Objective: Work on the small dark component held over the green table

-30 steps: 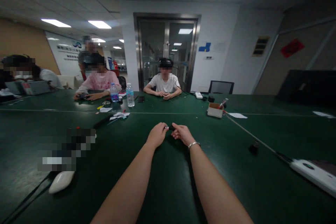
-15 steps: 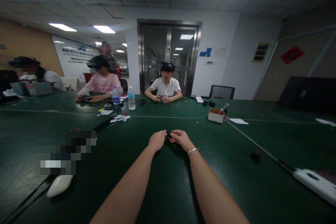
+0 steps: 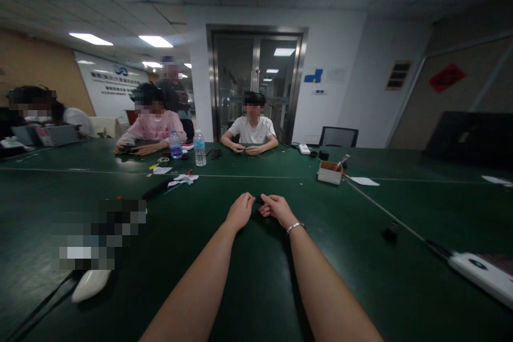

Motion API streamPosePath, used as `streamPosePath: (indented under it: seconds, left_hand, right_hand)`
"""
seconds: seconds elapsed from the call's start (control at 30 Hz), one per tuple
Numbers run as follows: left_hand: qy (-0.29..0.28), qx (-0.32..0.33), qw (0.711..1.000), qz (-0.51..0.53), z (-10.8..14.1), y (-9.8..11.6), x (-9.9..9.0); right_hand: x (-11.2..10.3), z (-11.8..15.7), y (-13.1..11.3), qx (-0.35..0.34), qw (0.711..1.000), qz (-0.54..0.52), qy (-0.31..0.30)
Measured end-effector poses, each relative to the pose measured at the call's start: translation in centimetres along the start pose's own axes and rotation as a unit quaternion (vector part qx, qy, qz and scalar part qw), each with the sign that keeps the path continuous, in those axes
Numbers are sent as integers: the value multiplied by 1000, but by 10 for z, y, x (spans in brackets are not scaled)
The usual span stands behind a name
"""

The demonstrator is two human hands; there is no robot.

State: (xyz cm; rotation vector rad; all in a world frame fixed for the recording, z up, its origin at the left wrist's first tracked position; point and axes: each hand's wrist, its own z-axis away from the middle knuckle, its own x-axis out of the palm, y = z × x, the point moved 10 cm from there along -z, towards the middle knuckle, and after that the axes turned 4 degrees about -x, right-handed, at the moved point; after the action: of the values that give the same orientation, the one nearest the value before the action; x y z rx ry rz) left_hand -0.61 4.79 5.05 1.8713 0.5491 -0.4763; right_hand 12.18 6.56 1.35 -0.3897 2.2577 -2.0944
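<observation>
A small dark object (image 3: 258,200) is held between my two hands, above the green table (image 3: 256,267); it is too small for me to tell its kind. My left hand (image 3: 241,210) pinches its left end with the fingertips. On the other end, the thumb and forefinger of my right hand (image 3: 278,210) are closed, with the other fingers curled beneath. A silver bracelet (image 3: 295,227) circles my right wrist. Much of the object is hidden by my fingers.
Ahead stand two water bottles (image 3: 200,148). An open box (image 3: 330,172) with things in it lies to the right, near a cable and a white power strip (image 3: 481,272). A black clip-like thing (image 3: 390,232) lies nearer. People sit across the table.
The dark object has turned slightly in my fingers, and the pale bit at its left end no longer shows. My hands stay close together in nearly the same place.
</observation>
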Motion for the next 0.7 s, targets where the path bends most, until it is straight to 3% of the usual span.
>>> streamPosePath:
  seconds: [0.2, 0.33, 0.5, 0.7]
  left_hand:
    - [-7, 38, 994, 102, -4, 1, 3]
    - [-37, -5, 983, 181, -7, -10, 9]
    - [-8, -10, 980, 200, -10, -13, 5]
    - [-60, -13, 972, 226, -13, -15, 20]
  right_hand:
    - [-4, -5, 2, 0, 999, 25, 30]
    - [-4, -6, 0, -9, 999, 34, 29]
    - [-1, -4, -1, -15, 1000, 22, 3]
    - [0, -7, 1, -17, 1000, 8, -7]
